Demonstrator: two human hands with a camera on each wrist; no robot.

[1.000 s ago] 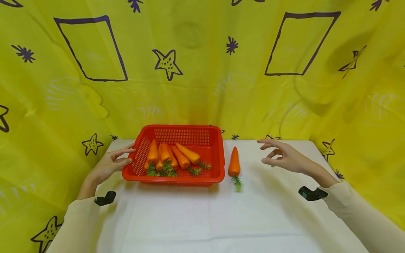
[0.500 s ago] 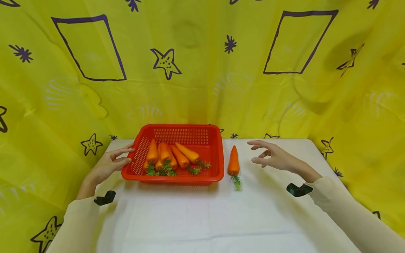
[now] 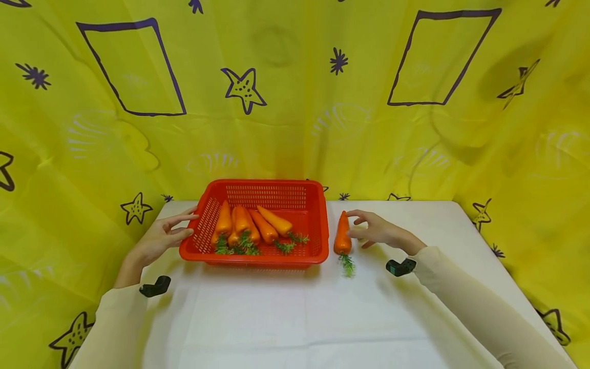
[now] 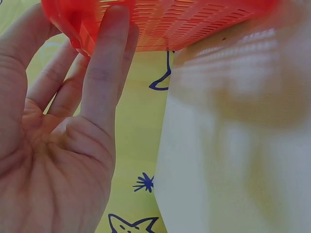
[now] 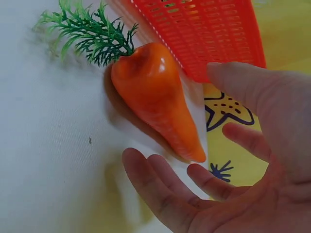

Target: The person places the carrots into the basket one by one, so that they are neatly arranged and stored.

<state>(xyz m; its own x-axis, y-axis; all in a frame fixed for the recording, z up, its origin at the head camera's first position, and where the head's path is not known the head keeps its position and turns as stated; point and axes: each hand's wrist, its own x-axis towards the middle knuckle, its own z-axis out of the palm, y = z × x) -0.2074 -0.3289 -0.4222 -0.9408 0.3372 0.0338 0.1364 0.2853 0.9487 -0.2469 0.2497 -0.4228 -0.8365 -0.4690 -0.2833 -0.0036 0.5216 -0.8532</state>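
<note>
An orange toy carrot [image 3: 342, 238] with green leaves lies on the white tablecloth, right of a red plastic basket [image 3: 258, 260]. My right hand [image 3: 382, 230] hovers beside this carrot with fingers spread; in the right wrist view, a gap shows between the fingertips and the carrot [image 5: 150, 87]. Several more carrots [image 3: 267, 228] lie inside the basket, leaves toward its front. On the basket's left side, my left hand [image 3: 159, 238] touches the rim with extended fingers. The left wrist view shows those fingers [image 4: 104, 68] against the basket's slotted wall [image 4: 189, 19].
A yellow curtain [image 3: 286, 128] with starfish drawings hangs behind the table and on both sides. The white tablecloth [image 3: 295, 312] spreads in front of the basket. A small black device [image 3: 401, 267] sits on each wrist.
My right hand has moved left and slightly down, from well right of the loose carrot to right beside it. My left hand, the basket and the carrots stay in place.
</note>
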